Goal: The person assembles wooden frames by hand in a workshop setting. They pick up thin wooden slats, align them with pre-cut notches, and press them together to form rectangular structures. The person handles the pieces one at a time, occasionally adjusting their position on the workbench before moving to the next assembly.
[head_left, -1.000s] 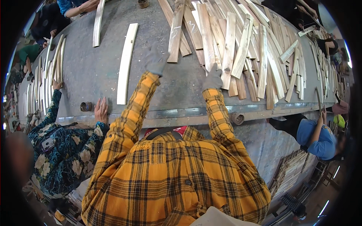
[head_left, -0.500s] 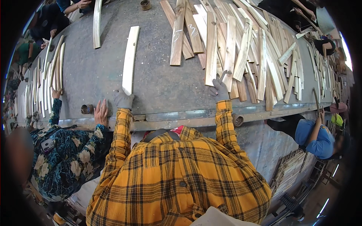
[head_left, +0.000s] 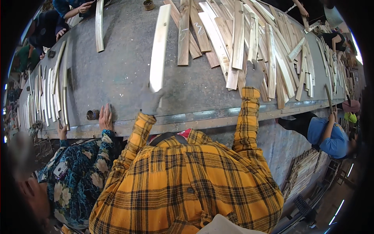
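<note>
My left hand [head_left: 151,100], in a grey glove, grips the near end of a pale wooden slat [head_left: 159,50]. This slat points away from me over the table, with a small knot near its far end. My gloved right hand [head_left: 254,75] is at the pile on the right, its fingers closed around the near end of another wooden slat [head_left: 253,39]; they are partly blurred. Just left of it lies a slat [head_left: 238,37] on top of the pile. Two darker slats with chalk marks, one of them the brown slat [head_left: 183,39], lie between my hands, farther off.
The long grey table [head_left: 117,74] has a metal front edge. A small round tin [head_left: 92,114] stands beside a co-worker's hand [head_left: 105,117] on my left. Another tin [head_left: 148,5] is at the far side. A single slat [head_left: 99,27] lies far left; co-workers stand around the table.
My left hand has moved right, raising its slat off the table; a knot now shows on it. My right hand has shifted right and farther in, from one slat to another.
</note>
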